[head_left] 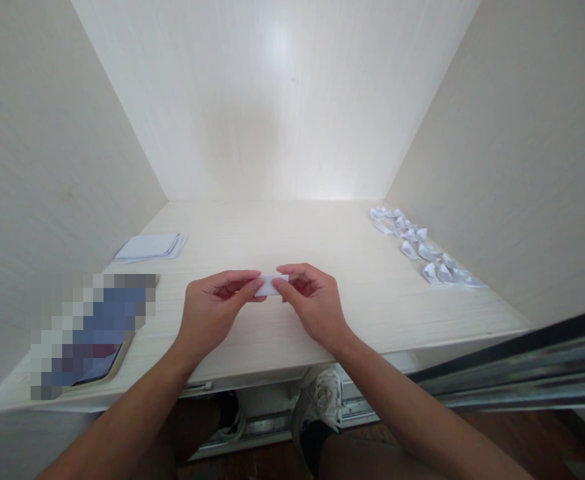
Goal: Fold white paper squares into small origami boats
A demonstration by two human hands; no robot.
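Note:
Both my hands meet over the middle of a pale wooden shelf (282,230) and pinch a small folded white paper (271,285) between them. My left hand (216,308) grips its left end with thumb and fingertips. My right hand (308,300) grips its right end the same way. The paper is held just above the shelf surface, and most of it is hidden by my fingers.
A stack of white paper sheets (151,247) lies at the back left. Several small folded paper shapes (422,248) sit in a row along the right wall. A blurred-out flat device (92,330) rests at the front left. White walls enclose the shelf on three sides.

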